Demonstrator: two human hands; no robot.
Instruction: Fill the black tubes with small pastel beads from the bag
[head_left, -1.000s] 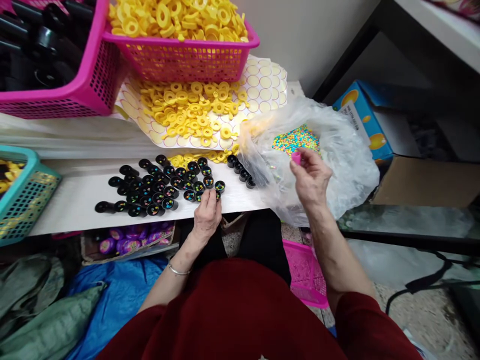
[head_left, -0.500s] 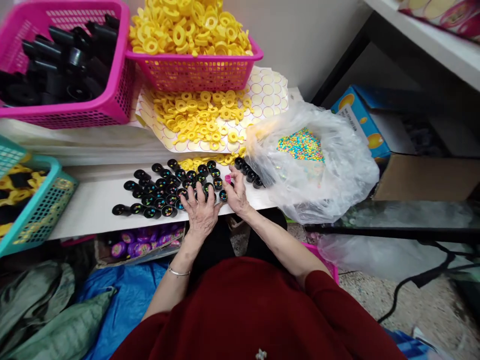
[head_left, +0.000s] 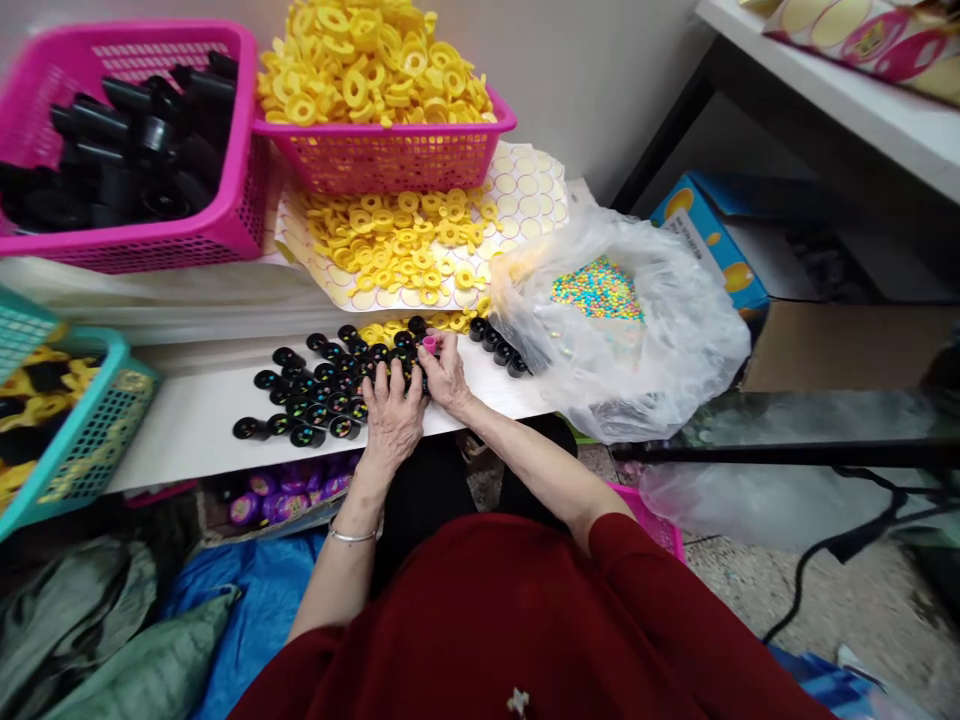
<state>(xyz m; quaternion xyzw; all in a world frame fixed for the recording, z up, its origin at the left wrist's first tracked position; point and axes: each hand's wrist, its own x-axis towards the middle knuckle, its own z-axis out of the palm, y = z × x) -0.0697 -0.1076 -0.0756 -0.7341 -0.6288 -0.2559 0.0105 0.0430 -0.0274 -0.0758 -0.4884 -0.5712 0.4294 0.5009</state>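
Several small black cups point(head_left: 315, 390) stand in a cluster on the white shelf point(head_left: 195, 420); many have coloured beads inside. My left hand point(head_left: 390, 415) rests flat on the near cups, fingers spread over them. My right hand point(head_left: 448, 372) is pinched on a small pink scoop point(head_left: 430, 345) and holds it over the cups at the cluster's right end. To the right lies an open clear plastic bag point(head_left: 675, 340) with pastel candy beads point(head_left: 598, 289) in it.
Yellow rings point(head_left: 397, 245) lie piled on a sticker sheet behind the cups. Pink baskets hold more yellow rings point(head_left: 375, 70) and black tubes point(head_left: 120, 140). A teal basket point(head_left: 67, 420) stands at the left. A blue carton point(head_left: 712, 250) and a dark frame sit at the right.
My right hand came from the candy bag with the pink scoop to the black cups and moved a little left along them. My left hand spread flat over the cups.
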